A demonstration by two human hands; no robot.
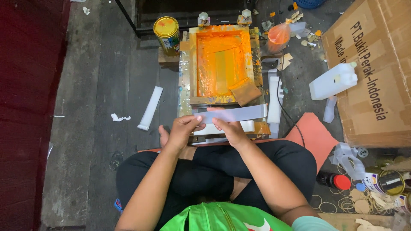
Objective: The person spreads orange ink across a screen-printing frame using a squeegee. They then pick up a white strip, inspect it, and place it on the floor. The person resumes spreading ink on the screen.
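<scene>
Both hands pinch one pale grey strip (233, 114) just below the orange-inked screen frame (220, 64). The left hand (182, 130) grips its left end. The right hand (231, 130) clamps the strip's middle.

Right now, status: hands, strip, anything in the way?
Left hand and right hand both pinch the pale strip. Strip held level over the screen frame's near edge. Squeegee rests inside, apart.

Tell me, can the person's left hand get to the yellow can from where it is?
Probably yes, with a stretch. The left hand is pinching the pale strip, so it would have to let go first. The yellow can stands beyond the orange screen frame's far left corner, with open floor along that side.
</scene>
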